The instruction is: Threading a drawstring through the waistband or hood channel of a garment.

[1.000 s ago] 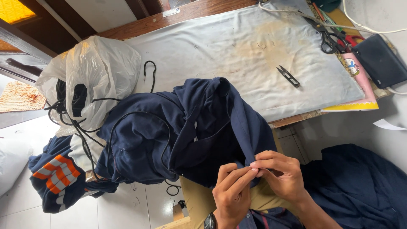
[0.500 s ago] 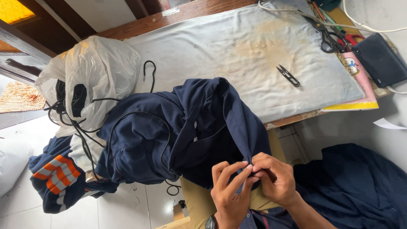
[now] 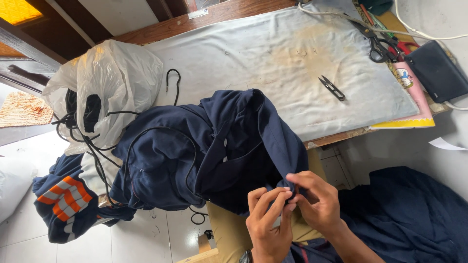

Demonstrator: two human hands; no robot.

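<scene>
A dark navy garment (image 3: 209, 151) lies heaped over the near edge of a cloth-covered table (image 3: 273, 53) and hangs down toward my lap. My left hand (image 3: 267, 224) and my right hand (image 3: 317, 202) meet at its lower edge, fingertips pinching a small bit of the fabric between them. A thin black cord (image 3: 187, 170) loops across the garment. Small thread snips (image 3: 332, 87) lie on the table cloth, well away from both hands.
A white plastic bag (image 3: 109, 83) with black cords sits at the table's left end. Black scissors (image 3: 378, 46), a dark pouch (image 3: 436, 70) and a yellow-edged pad (image 3: 404, 124) lie at the right. More navy cloth (image 3: 414, 214) lies on the floor at right, a striped orange piece (image 3: 63, 199) at left.
Both hands have shifted slightly along the garment's lower edge, staying pinched on the fabric. The garment's hanging fold has settled a little lower.
</scene>
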